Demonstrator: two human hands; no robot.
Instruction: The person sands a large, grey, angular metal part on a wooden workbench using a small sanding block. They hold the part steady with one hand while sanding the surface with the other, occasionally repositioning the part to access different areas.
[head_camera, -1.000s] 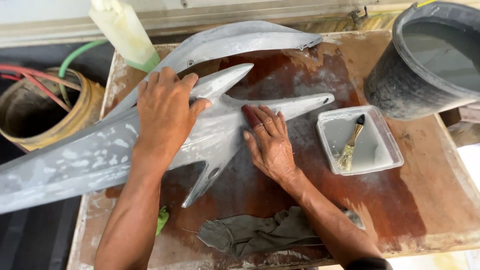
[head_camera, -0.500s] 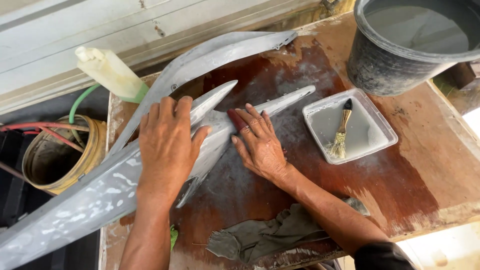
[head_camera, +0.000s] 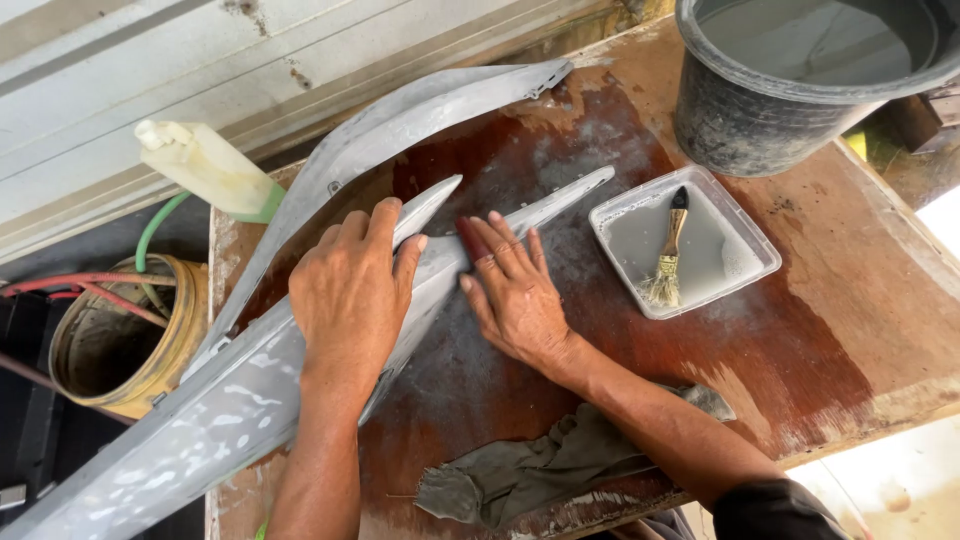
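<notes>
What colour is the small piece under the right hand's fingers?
Dark red, pressed by the right hand onto the grey panel; piece shows in the head view.

Two bare hands, the left hand (head_camera: 350, 290) and the right hand (head_camera: 515, 295), show. There are two long grey primed plastic body panels (head_camera: 200, 420) (head_camera: 400, 120), one dark red sanding strip (head_camera: 472, 238), one small wooden-handled paintbrush (head_camera: 667, 255), one clear rectangular plastic tray (head_camera: 745, 225), one dark grey bucket (head_camera: 760, 120), one crumpled grey rag (head_camera: 530, 465), one pale plastic bottle (head_camera: 205, 165), and one yellowish round can (head_camera: 120, 345).

Matt grey plastic panel (head_camera: 240, 400) (wet wooden table (head_camera: 800, 330))
</notes>
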